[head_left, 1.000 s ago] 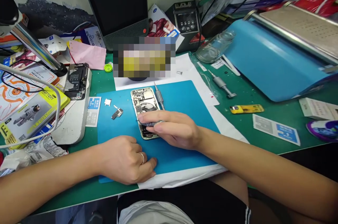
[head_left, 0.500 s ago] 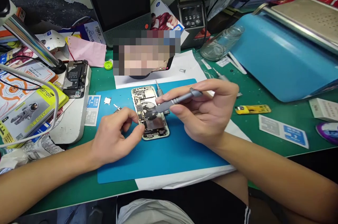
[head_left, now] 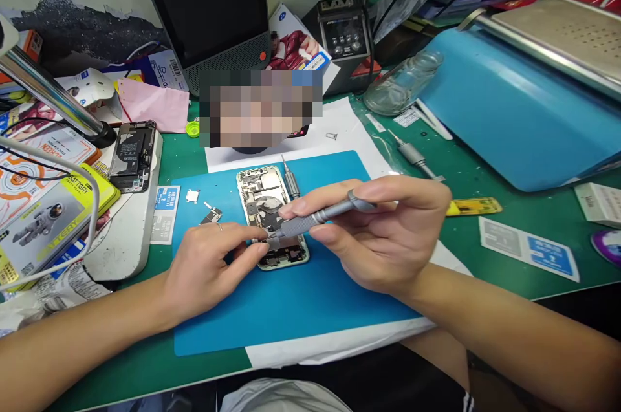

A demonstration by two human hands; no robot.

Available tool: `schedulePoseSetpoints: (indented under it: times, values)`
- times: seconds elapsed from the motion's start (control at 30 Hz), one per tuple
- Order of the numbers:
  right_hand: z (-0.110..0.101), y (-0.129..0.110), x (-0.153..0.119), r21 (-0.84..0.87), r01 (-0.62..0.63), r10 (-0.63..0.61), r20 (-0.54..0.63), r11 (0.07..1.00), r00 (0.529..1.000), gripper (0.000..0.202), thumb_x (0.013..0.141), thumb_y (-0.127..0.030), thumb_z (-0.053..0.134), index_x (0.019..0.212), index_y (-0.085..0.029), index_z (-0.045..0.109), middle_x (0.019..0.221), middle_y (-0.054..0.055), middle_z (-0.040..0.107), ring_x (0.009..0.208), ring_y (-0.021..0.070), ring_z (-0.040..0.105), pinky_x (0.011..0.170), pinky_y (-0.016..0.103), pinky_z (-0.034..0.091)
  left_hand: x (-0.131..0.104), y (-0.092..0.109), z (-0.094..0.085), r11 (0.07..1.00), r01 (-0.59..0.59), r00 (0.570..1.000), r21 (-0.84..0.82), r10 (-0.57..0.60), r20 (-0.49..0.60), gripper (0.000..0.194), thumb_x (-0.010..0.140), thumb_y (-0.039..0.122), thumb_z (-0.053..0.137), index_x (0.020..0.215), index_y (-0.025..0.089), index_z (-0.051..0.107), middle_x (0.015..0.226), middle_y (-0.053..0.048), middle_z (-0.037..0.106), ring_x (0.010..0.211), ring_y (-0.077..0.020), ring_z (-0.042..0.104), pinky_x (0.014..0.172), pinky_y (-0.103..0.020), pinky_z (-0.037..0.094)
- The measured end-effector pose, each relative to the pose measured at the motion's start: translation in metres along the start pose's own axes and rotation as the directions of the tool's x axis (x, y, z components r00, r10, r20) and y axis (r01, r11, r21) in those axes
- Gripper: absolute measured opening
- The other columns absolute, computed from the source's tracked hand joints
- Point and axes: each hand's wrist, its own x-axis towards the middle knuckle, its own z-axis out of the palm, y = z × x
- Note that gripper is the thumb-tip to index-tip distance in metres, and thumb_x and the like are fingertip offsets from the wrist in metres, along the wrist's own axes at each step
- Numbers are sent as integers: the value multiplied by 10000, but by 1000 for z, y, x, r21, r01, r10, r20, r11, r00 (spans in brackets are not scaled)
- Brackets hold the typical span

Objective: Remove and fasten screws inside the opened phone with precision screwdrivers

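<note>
An opened phone with its inner parts bare lies on the blue mat. My right hand grips a grey screwdriver, its tip pointing down left at the lower middle of the phone. My left hand is at the phone's left edge, thumb and forefinger nearly together beside the screwdriver tip; whether anything small is between them is too small to tell. Just left of the phone are small metal parts. A second screwdriver lies along the phone's right side.
At the left, another opened phone rests on a white box near a yellow battery box. A screen stands behind. A glass jar, another screwdriver and a blue sheet are at the right.
The view has shifted slightly. The screwdriver tip has moved down the phone toward my left fingertips. My left forefinger has straightened and come closer to my thumb.
</note>
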Motion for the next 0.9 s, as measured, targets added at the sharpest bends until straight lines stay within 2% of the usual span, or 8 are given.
schedulePoseSetpoints:
  times: [0.33,0.47,0.73,0.9]
  values:
    - [0,-1,0,-16,5,-5,4,1000,1000,596,838,58,674,1302,-286,526,1087,20,781,956,175,787,809,317,700,1,0,0,999,-48,999,9,48,-10,85,977,170,645,988,164,729,792,17,758,618,-97,664,632,-202,488]
    - [1,-1,1,14,-34,35,-16,999,999,559,837,37,693,1261,-300,555,1056,0,784,929,165,786,801,306,697,1,0,0,999,-46,999,11,46,-1,83,971,152,652,999,159,730,808,18,761,635,-90,667,640,-191,479]
    - [1,1,-3,33,-76,76,-4,997,997,626,838,62,675,1312,-309,505,1098,7,765,942,177,776,790,338,698,0,0,-1,998,-56,998,6,56,13,88,982,162,645,1000,158,731,811,12,759,645,-96,669,636,-194,467]
    - [3,2,-4,66,-99,100,-16,993,995,628,850,68,655,1327,-308,496,1110,16,754,947,176,771,739,319,702,0,0,-1,998,-64,998,1,64,16,91,988,166,640,1003,155,729,805,9,755,638,-99,667,628,-197,461]
